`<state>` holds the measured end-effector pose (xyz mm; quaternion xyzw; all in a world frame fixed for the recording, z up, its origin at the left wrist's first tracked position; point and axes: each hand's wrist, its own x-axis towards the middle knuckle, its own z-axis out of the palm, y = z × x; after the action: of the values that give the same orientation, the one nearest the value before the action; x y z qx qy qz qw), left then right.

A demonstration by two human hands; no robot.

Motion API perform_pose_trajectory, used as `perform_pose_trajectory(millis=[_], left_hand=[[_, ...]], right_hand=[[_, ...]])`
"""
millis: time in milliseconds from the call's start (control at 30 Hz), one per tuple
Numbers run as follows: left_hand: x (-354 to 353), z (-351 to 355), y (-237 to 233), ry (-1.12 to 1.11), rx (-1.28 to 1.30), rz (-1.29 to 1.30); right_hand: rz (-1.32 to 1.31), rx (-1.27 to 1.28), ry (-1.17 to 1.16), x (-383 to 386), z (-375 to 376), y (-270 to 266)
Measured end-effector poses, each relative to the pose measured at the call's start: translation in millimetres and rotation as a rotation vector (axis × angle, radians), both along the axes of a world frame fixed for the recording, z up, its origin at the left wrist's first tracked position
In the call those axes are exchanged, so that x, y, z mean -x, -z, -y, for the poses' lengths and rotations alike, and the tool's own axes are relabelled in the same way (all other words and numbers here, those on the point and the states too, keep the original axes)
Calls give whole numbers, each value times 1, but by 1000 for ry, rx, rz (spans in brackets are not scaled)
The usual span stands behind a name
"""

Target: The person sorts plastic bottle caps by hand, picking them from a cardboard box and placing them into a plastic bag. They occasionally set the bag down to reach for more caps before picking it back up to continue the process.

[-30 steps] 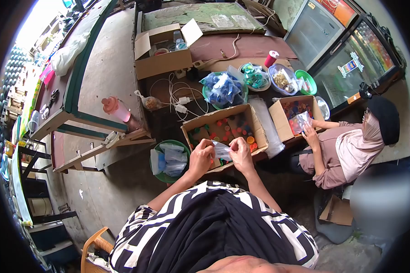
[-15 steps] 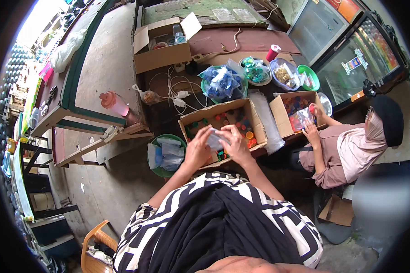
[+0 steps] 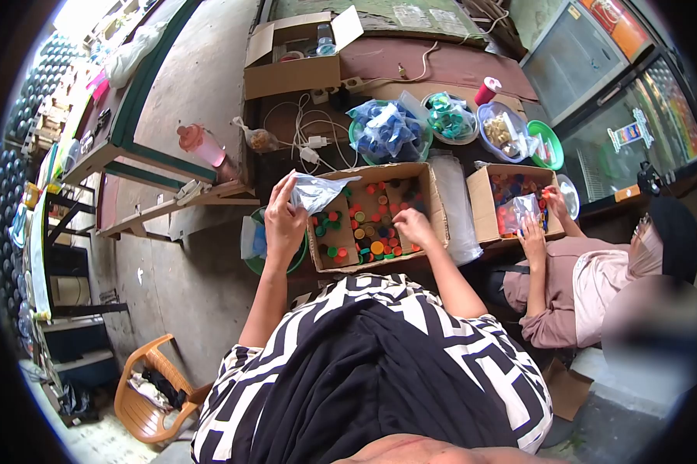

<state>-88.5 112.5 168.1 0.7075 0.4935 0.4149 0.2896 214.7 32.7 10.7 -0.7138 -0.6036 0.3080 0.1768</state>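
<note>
Now the left hand [image 3: 287, 220] alone has the plastic bag [image 3: 320, 191], its thumb and fingers pinched closed on one end while the rest flares out over the box's near-left corner; half a second ago both hands were on the bag above the middle of the box. Meanwhile the right hand [image 3: 415, 230] has parted from it and is down at the right part of the cardboard box [image 3: 437, 203], fingers curled and bunched just over the loose caps [image 3: 376, 247]; whether a cap sits between those fingertips I cannot tell. To my eye, the change splits the work, one hand keeping the bag and the other freed for the caps, mostly red, orange and green, scattered across the box floor. Left of the box, partly behind the left forearm, stands a green tub [image 3: 297, 261] with bagged packets [image 3: 253, 238]. Clear plastic sheeting [image 3: 458, 220] lies along the box's right side, and beyond it a co-worker [image 3: 569, 282] handles another bag over a smaller box [image 3: 482, 207].
</note>
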Motion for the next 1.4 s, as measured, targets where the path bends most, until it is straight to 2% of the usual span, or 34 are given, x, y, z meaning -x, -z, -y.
perform_pose_trajectory(millis=[33,100,167,200,233,300,400,433,633,733,800,1033,1100,1200,1333,1400], left_hand=[[-1,4,2,-16,3,-4],[-2,11,7,-39,26,15],[-3,20,9,-74,46,-8],[-3,24,10,-89,63,-28],[-2,28,12,-108,65,-36],[-2,37,16,-137,74,-38],[2,51,20,-193,73,-58],[4,56,21,-222,79,-60],[1,83,12,-329,177,-27],[-3,86,10,-342,147,-41],[-3,87,12,-341,125,-45],[2,78,18,-316,148,-34],[5,73,22,-292,168,-47],[8,60,22,-238,148,-72],[10,41,18,-208,163,-41],[14,33,18,-164,150,-44]], right_hand=[[0,31,-108,8,-2,8],[-120,272,-270,26,-5,17],[-84,342,-539,46,-9,34],[-181,425,-597,53,-10,49],[-146,494,-657,63,-10,41],[-189,516,-759,74,-13,66],[-175,430,-700,73,-19,81],[-130,248,-680,69,-21,80],[-25,28,-182,39,-45,45],[-42,-9,-201,46,-58,54],[97,-126,-325,54,-64,65],[267,-175,-407,70,-69,90],[312,-369,-438,68,-67,93],[388,-264,-433,67,-66,91],[375,-262,-340,62,-65,93],[27,-124,-112,57,-64,95]])
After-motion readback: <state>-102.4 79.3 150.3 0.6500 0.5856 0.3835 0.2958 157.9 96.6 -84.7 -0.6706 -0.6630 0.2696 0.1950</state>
